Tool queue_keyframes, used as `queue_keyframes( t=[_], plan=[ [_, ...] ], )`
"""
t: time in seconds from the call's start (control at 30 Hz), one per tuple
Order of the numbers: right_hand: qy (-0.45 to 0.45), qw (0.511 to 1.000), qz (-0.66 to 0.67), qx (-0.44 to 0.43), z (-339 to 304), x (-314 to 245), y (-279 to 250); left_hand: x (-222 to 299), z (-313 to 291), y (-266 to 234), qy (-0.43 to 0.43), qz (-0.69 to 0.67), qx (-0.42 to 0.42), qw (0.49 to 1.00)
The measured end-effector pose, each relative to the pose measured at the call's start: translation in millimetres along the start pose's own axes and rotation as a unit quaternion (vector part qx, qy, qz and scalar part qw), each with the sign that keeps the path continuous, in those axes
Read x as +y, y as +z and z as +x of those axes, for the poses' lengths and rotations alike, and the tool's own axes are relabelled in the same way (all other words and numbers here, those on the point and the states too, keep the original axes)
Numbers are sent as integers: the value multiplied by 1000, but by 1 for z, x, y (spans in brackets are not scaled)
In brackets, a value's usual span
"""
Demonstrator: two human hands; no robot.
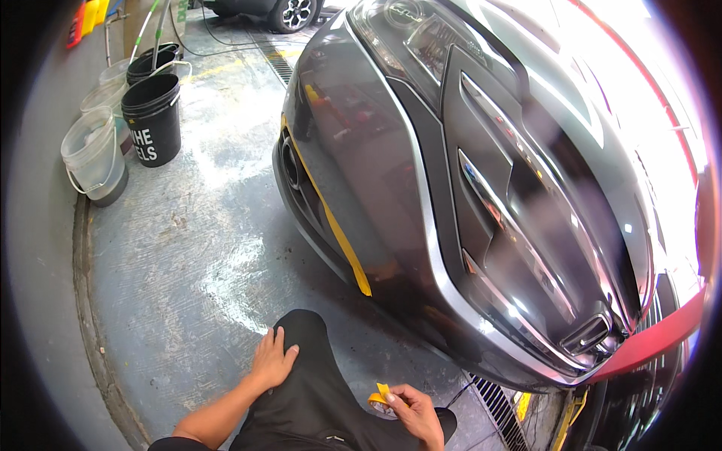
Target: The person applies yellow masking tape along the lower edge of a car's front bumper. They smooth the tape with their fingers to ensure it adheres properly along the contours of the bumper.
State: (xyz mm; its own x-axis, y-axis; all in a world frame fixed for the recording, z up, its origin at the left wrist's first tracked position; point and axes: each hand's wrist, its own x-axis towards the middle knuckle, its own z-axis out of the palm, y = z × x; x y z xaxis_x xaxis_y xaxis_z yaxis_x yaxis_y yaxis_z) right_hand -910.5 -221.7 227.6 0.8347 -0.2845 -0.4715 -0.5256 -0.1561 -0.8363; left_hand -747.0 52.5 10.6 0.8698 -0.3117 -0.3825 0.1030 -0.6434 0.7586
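Two hands in play from the head camera, and the right hand (418,418) has the goods: its grip is clamped on a roll of yellow tape (374,403), thumb on the near side, fingers curled in behind. The roll juts out on the left of that grip, right at the fingertips, with a short loose flap of tape standing up above it. All of this sits over the lap, just beside the right knee (449,425).

Over to the left hand (272,361): it's flat on the left knee, fingers a little apart, the grip bare, well apart from the roll.

Up ahead, a big dark grey car (376,180) fills the right side, nose toward us. And there's a long yellow strip of tape (340,234), running down the bumper along its lower edge, its near end beyond the hands and touching neither.

On the grey floor (218,218), far left, a black bucket (156,113) stands beside a clear bucket (92,150). Low on the right, a drain grate (498,413) runs past the knee, under the car's front corner.
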Motion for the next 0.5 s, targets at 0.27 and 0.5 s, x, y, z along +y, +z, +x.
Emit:
queue_keyframes(
  t=[0.27, 0.5],
  plan=[
    [-32, 998, -41, -31, 16, -7, 18, 37, -79, -15, 75, 102, -37, 991],
    [-66, 997, 14, -40, 17, 3, 32, 84, -112, -23, 239, -254, -71, 935]
  ],
)
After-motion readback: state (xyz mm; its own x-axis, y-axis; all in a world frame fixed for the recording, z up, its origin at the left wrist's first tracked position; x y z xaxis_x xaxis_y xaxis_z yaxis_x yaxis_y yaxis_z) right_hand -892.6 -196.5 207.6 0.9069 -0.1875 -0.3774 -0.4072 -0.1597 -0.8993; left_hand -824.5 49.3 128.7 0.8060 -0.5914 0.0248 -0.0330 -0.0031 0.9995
